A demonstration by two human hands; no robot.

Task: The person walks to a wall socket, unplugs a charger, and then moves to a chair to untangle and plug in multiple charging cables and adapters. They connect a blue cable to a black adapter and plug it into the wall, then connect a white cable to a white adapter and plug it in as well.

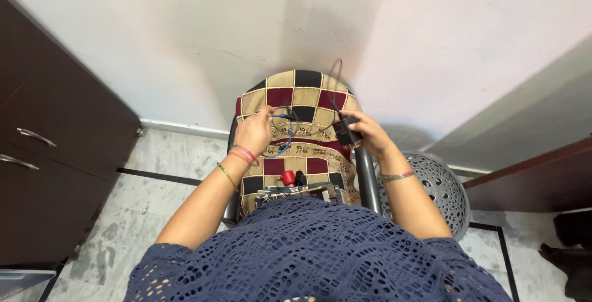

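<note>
Two hands up over the chair [364, 178], one on a wire, one on a black box.

I read this as the wiring step: my left hand [253, 132] is closed in a pinch on the thin blue wire [285, 138], and my right hand [369, 132] is curled around the small black box [346, 130], its dark lead rising toward the wall. Both sit above the checked cloth [296, 117] on the chair back. My guess: bringing wire and box together calls for fine fingertip aim. Red knob [287, 177] lies lower on the seat.
</note>
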